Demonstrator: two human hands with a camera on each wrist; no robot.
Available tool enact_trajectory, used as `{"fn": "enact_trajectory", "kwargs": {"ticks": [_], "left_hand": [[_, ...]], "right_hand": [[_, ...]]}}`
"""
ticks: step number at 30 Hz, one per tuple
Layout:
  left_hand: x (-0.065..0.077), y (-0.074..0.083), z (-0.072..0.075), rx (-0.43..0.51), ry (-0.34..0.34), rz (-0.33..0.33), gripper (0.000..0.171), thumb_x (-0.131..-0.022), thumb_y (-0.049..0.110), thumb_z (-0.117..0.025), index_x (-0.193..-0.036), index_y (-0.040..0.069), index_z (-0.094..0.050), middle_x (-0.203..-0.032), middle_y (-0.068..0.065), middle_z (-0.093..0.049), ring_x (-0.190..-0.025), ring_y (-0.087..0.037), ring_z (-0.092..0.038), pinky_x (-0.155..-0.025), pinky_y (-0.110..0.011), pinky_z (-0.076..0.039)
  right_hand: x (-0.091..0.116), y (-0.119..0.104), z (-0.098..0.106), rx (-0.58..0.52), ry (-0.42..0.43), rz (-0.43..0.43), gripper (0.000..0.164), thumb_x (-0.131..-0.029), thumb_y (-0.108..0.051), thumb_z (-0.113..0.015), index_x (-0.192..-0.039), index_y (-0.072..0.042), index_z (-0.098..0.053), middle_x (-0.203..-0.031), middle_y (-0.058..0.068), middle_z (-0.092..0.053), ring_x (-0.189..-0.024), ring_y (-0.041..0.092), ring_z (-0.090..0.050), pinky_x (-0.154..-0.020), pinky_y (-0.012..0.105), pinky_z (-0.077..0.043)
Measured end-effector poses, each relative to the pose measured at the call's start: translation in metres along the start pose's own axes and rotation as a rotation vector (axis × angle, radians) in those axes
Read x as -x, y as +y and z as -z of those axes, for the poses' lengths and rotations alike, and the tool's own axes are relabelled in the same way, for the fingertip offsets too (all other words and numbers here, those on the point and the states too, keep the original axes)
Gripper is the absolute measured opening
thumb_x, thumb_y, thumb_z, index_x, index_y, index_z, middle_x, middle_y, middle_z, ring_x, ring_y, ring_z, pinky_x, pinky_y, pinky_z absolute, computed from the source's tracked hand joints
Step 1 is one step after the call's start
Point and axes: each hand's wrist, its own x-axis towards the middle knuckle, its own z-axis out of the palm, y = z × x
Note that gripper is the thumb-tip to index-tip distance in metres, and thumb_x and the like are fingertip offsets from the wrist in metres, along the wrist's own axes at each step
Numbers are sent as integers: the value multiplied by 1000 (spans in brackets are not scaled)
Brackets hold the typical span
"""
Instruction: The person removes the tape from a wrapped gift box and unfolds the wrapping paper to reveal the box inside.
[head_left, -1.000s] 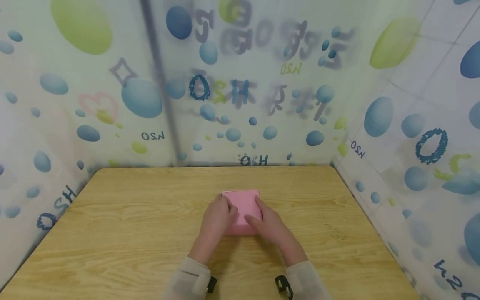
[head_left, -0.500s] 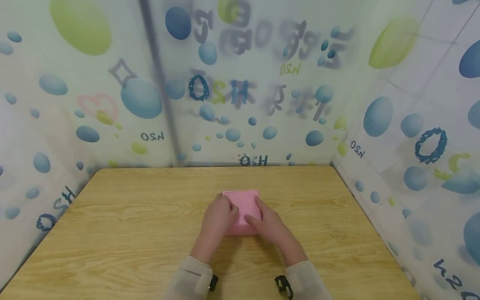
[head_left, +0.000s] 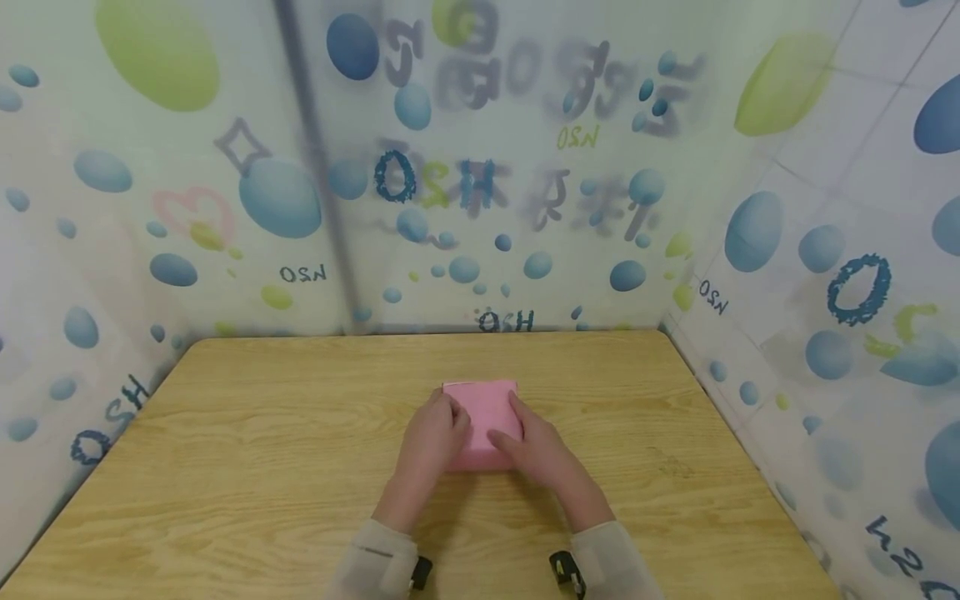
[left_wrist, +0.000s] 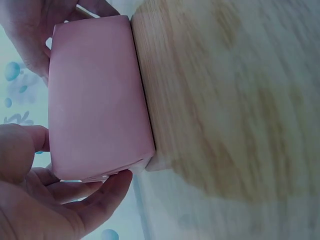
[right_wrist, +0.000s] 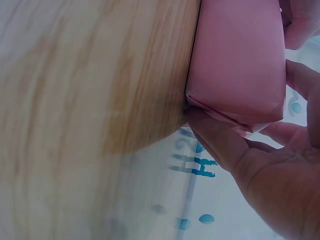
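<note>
A box wrapped in smooth pink paper (head_left: 491,417) lies on the wooden table in front of me. My left hand (head_left: 433,433) grips its left side, with the thumb over the top face. In the left wrist view, fingertips (left_wrist: 120,182) of that hand lie against the folded paper at the end of the box. From the other side my right hand (head_left: 543,446) holds the box, its thumb flat on the top. The right wrist view shows a finger (right_wrist: 215,132) along the folded end, low by the table.
The wooden table (head_left: 262,433) reaches back to a pale curtain (head_left: 450,275) printed with blue and green bubbles. A similar printed wall (head_left: 787,333) stands along the right. Each wrist bears a black strap clip near the light sleeve (head_left: 611,558).
My left thumb and hand have shifted slightly left on the box. The right hand and the box stay nearly still.
</note>
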Motion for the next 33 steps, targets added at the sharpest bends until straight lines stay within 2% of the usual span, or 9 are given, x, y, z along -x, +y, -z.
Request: {"fn": "enact_trajectory", "kwargs": {"ticks": [8,16,25,33], "left_hand": [[0,-5,-2,12,27,-50,17,-102,11,-58,-86,4,-59,-91,-12,-60,-71,-19,-52,-64,-32,-46],[0,-9,-1,36,25,-57,14,-103,11,-55,-91,3,-57,-77,-6,-52,-69,-19,-49,-63,-31,-43],[0,-5,3,69,-42,45,10,-101,15,-62,-100,5,-61,-87,-7,-61,-74,-19,-56,-64,-30,-48],[-5,4,-1,-47,-58,81,19,-100,23,-67,-99,5,-65,-99,-9,-62,-78,-20,-57,-68,-33,-53]], "right_hand": [[0,1,0,4,2,7,79,-105,-39,-66,-168,-8,-30,-171,20,-37,-158,40,-38,-128,59,-34],[-1,0,-1,9,-2,-3,80,-105,-40,-66,-168,-8,-29,-171,21,-37,-158,40,-38,-128,59,-33],[0,-2,0,5,-3,-24,80,-105,-40,-66,-169,-10,-29,-172,19,-35,-159,40,-35,-129,59,-32],[0,-1,-1,17,2,-16,80,-105,-40,-66,-169,-10,-29,-172,19,-36,-159,40,-37,-128,59,-33]]}}
